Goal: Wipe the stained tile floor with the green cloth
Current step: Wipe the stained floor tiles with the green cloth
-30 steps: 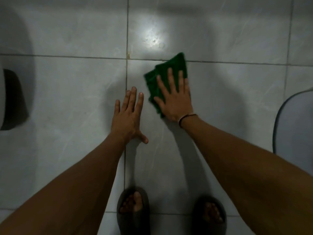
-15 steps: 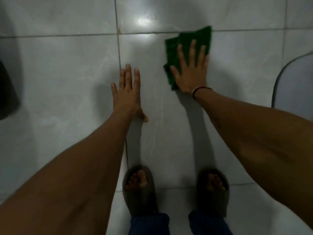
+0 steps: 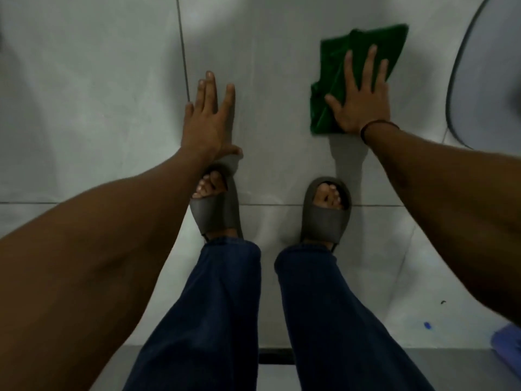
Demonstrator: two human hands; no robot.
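the right hand [image 3: 363,105] lies flat, palm down, on the green cloth [image 3: 352,69], fingers spread wide and straight, pressing it against the pale tile floor [image 3: 112,108] rather than gripping it. the cloth is folded and rumpled, its far corner sticking out beyond the fingertips and its near edge bunched under the heel of the palm; it sits on the right side of the view, just left of a curved dark-rimmed grey object [image 3: 485,80] whose nature is hard to tell because only its edge shows. a thin dark band [image 3: 377,127] circles the right wrist. the left hand [image 3: 208,122] is empty, fingers extended and held close together, the thumb turned out to the side; it seems to rest on the tile beside a dark grout line [image 3: 183,52], though whether the palm actually touches the floor cannot be told from this angle. below the hands, two feet in dark open-toed slides stand apart on the floor, the left slide [image 3: 215,213] partly hidden by the left wrist and the right slide [image 3: 325,215] straddling a crosswise grout joint. dark blue trouser legs [image 3: 225,306] run down to the bottom edge. a small blue speck [image 3: 426,325] marks the floor at lower right.
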